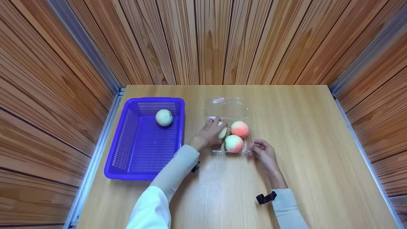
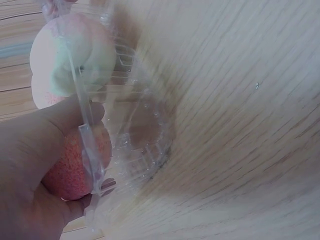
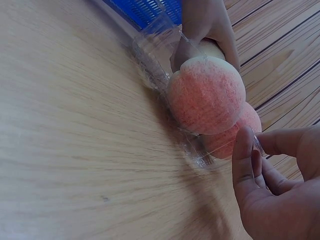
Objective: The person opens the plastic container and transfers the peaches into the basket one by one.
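Pale sleeves stretched forward, left grip curled round a peach inside the clear box, right grip pinching its edge, two more peaches between

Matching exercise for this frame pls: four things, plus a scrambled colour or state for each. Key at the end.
Things:
1. Left hand
2. Right hand
3. Plastic basket
4. Clamshell box

Colour or state:
A. clear, lid open
B. purple, holding a lone peach
C. pinching the box's edge
D. gripping a boxed peach

Pairs: 1-D, 2-C, 3-B, 4-A
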The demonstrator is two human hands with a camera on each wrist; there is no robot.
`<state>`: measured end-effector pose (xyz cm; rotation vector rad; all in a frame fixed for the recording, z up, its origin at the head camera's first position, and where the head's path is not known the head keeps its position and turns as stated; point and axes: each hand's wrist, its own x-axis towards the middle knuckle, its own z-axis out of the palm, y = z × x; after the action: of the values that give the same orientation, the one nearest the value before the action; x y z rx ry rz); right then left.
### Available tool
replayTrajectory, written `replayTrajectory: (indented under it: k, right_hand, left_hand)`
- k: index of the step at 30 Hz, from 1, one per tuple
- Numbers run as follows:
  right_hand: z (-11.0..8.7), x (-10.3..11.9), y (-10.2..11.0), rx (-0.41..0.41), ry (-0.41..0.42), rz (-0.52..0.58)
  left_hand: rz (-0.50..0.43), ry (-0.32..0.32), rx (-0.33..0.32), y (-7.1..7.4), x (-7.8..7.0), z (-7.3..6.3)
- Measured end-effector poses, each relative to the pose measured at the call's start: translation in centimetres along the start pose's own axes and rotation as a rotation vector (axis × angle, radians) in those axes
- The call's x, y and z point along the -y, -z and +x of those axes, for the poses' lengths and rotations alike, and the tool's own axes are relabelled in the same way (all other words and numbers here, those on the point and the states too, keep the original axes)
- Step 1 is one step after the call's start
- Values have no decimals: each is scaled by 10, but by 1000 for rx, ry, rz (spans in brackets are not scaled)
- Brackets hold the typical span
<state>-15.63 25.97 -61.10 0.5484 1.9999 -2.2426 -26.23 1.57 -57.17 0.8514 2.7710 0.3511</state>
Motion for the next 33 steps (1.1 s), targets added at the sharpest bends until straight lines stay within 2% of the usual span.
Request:
replayTrajectory:
  k: [11,23,33]
  right_hand:
    - [0,0,-1,0,11,1]
    - [0,0,0,-1,10,3]
    - [1,1,0,-10,-2,-46]
  left_hand:
    - [12,2,29,6,-2,-1]
    - [-23,8,52,18,-9,-3]
    - [-35,-21,-11,29,-10,-9]
